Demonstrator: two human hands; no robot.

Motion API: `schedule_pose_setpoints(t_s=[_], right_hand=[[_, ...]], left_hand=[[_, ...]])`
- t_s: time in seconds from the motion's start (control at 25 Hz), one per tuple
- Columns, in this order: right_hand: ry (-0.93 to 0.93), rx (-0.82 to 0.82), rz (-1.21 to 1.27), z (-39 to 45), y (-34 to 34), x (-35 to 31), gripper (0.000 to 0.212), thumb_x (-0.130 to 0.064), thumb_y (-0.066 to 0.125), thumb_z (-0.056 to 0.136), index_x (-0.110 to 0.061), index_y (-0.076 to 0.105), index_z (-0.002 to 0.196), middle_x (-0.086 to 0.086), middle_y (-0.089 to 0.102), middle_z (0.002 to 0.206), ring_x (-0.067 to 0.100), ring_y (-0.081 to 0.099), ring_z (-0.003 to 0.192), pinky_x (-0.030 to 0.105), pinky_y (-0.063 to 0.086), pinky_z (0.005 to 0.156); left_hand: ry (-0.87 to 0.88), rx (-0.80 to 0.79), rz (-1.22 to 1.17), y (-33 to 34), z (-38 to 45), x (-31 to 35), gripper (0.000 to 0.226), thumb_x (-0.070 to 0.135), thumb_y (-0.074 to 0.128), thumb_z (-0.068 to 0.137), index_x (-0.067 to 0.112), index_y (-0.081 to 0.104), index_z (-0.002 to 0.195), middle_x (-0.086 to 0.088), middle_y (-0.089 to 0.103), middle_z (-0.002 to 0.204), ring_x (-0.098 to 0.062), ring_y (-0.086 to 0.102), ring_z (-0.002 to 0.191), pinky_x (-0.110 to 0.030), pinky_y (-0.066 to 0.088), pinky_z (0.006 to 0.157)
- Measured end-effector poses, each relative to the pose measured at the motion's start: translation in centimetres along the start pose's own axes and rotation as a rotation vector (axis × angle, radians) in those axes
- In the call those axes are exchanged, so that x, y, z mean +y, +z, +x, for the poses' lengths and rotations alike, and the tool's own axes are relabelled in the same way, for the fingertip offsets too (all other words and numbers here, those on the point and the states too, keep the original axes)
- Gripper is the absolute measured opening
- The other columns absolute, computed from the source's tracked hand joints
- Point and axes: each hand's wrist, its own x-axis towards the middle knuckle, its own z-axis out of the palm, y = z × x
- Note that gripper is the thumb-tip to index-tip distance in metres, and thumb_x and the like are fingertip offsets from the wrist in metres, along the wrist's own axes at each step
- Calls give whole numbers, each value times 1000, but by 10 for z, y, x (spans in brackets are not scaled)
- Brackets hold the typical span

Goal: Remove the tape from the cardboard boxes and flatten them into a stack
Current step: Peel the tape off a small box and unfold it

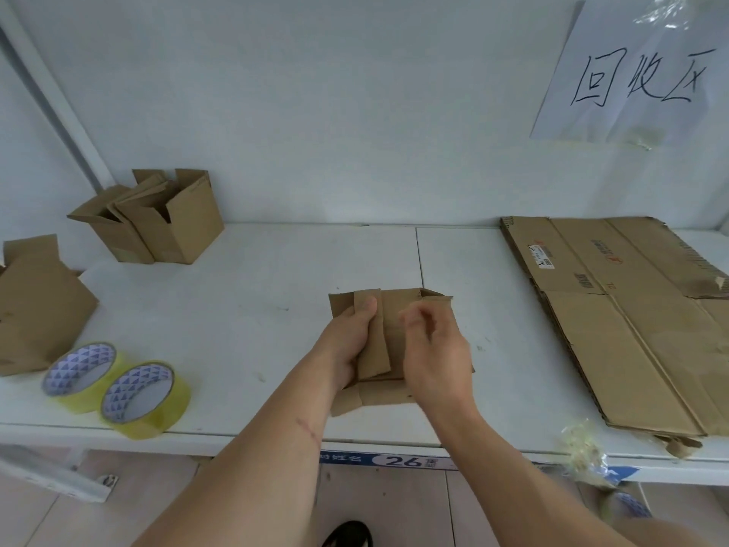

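While the left hand (351, 337) grips the small box (394, 349) by its left edge, thumb over a folded flap, the box sits mid-table (276, 302) with its long axis running away from the person. The right hand (434, 353) hovers just over its right side, fingers loosely curled and, as far as shows, holding nothing. The flat stack (631, 317) lies to the right, nearer that hand.

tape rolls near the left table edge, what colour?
Translucent yellow tape rolls, with white cores printed in blue triangles. Seen best in the head view, the only one.
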Motion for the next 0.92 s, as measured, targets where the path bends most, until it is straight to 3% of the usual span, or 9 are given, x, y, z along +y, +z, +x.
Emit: schedule_pose_setpoints(t_s=[0.08, 0.12, 0.2, 0.28, 0.36, 0.48, 0.6, 0.76, 0.92], right_hand=[[77, 125, -25, 12, -10, 11, 40, -46, 49, 96, -26, 49, 130, -7, 56, 129, 14, 53, 116, 34, 46, 96], [184, 125, 30, 15, -14, 15, 54, -50, 51, 94, -23, 41, 140, -7, 49, 137, 16, 48, 123, 36, 42, 99], [405, 16, 268, 15, -17, 21, 61, -57, 52, 92, -22, 39, 141, -10, 50, 131, 15, 50, 117, 35, 42, 96], [471, -97, 423, 14, -20, 26, 48, -58, 48, 94, -22, 52, 125, -10, 59, 114, 10, 56, 106, 32, 45, 93], [366, -113, 306, 15, -23, 31, 41, -56, 44, 96, -21, 58, 110, -10, 62, 99, 6, 57, 92, 26, 45, 77], [194, -4, -55, 16, -27, 37, 46, -58, 40, 96, -16, 59, 95, -5, 62, 79, 11, 57, 71, 32, 46, 62], [179, -102, -174, 25, -32, 45, 48, -58, 44, 95, -14, 60, 84, -2, 63, 76, 15, 58, 70, 37, 51, 70], [486, -540, 239, 59, -48, 34, 63, -75, 42, 86, -22, 72, 102, 0, 69, 85, 18, 63, 71, 35, 55, 69], [539, -479, 383, 89, -31, 34, 63, -78, 50, 80, -27, 72, 111, 3, 75, 103, 24, 71, 96, 45, 54, 92]], left_hand=[[5, 36, -15, 0, 7, 0, 43, 50, 51, 98, 21, 59, 128, -5, 69, 116, -25, 69, 102, -44, 57, 88], [11, 49, -12, 0, 8, -1, 43, 51, 50, 98, 22, 58, 128, -4, 68, 117, -24, 68, 102, -43, 57, 87], [4, 62, -36, -1, 9, 2, 41, 51, 50, 98, 23, 59, 127, -2, 68, 116, -21, 68, 101, -37, 58, 79], [-4, 66, -47, -2, 11, 4, 43, 52, 51, 97, 24, 59, 129, -2, 69, 115, -22, 68, 101, -37, 58, 80], [-3, 59, -34, -2, 13, 5, 44, 52, 51, 97, 24, 59, 130, -3, 69, 115, -22, 68, 102, -39, 57, 84], [25, 76, -2, -2, 16, 6, 44, 51, 50, 98, 24, 57, 131, -2, 68, 116, -20, 67, 102, -37, 57, 83], [65, 108, 70, -3, 22, 7, 50, 54, 48, 98, 23, 53, 136, -1, 64, 121, -20, 64, 105, -34, 56, 84], [129, 130, 221, -3, 26, 8, 50, 56, 43, 98, 23, 55, 134, 2, 63, 115, -14, 62, 96, -26, 51, 71], [184, 184, 400, -3, 42, 8, 59, 64, 39, 95, 24, 54, 136, 0, 60, 129, -21, 58, 112, -35, 48, 98]])
